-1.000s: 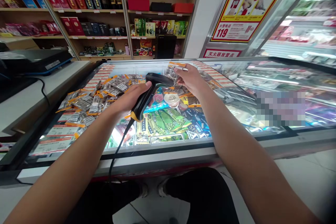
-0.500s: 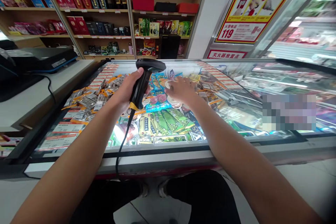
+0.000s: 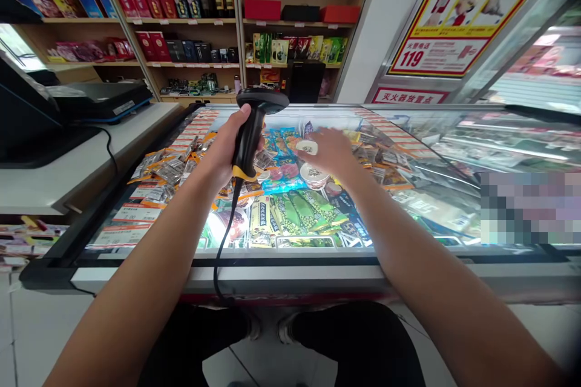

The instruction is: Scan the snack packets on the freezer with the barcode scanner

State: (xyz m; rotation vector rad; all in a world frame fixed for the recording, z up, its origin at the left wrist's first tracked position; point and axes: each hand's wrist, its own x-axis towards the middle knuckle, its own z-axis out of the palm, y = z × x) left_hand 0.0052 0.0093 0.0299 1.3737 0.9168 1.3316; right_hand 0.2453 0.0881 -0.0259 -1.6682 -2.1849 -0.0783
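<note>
My left hand (image 3: 224, 151) grips a black barcode scanner (image 3: 250, 127) by its handle, head upright and pointing away from me over the open chest freezer (image 3: 290, 278). Its black cable (image 3: 221, 254) hangs over the freezer's front rim. My right hand (image 3: 333, 154), blurred, reaches into the freezer just right of the scanner, fingertips closed on a small white round cup (image 3: 307, 146). A second round cup (image 3: 315, 174) lies below the hand among blue and green ice-cream packets (image 3: 290, 208).
Silvery packets with orange tags (image 3: 158, 172) are piled on the freezer's left side. A white counter (image 3: 68, 163) with a black till (image 3: 27, 115) stands at left. Wooden shelves (image 3: 204, 30) of boxes and bottles fill the back. A glass-lidded freezer (image 3: 499, 145) continues right.
The packet held by my right hand a second ago is gone from it; that hand dropped into the freezer onto a round cup. The scanner turned upright.
</note>
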